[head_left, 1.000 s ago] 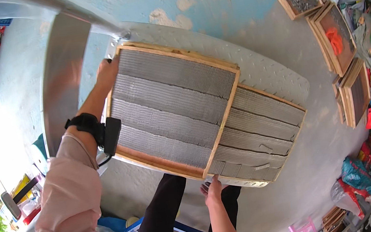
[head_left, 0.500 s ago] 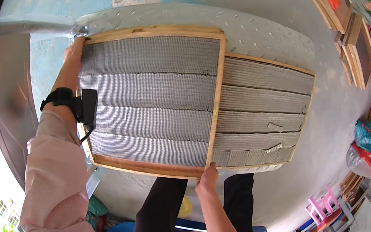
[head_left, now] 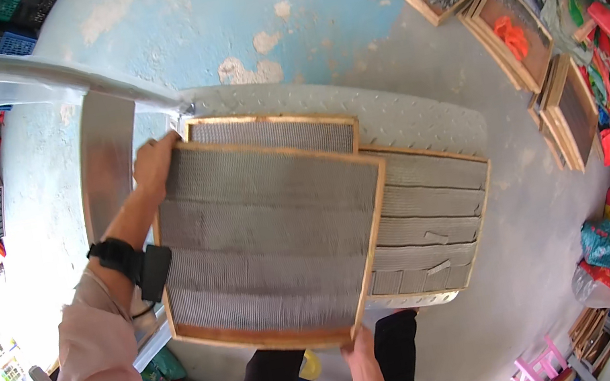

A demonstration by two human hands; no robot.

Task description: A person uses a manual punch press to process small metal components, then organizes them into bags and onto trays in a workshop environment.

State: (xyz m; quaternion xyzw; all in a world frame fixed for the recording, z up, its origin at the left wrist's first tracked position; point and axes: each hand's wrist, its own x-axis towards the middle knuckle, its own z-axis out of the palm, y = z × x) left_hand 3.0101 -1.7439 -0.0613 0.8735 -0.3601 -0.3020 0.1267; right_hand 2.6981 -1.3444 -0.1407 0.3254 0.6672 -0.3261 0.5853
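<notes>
Both my hands grip a wooden-framed tray [head_left: 371,248] lined with ribbed grey strips, tilted toward me. My left hand [head_left: 155,166] is closed round its far left corner. At the near right corner, my right hand [head_left: 360,352] pinches the frame between thumb and fingers. Behind it shows the far part of a second wooden-framed tray [head_left: 272,118] with the same ribbed grey surface; the rest is hidden. To the right lies a third framed tray [head_left: 429,155] of grey strips, partly covered by the held one. Two small loose pieces lie on its strips.
The trays are over a grey metal tread-plate platform [head_left: 438,114], with a metal post [head_left: 105,164] at its left. Wooden frames [head_left: 569,113] lean at the right, one holding an orange cloth [head_left: 511,36]. Bags and a pink stool [head_left: 538,365] stand farther right.
The held tray has come away from the second tray, whose far part now shows behind it. It has shifted toward me, both hands still on it. My view has shifted too.
</notes>
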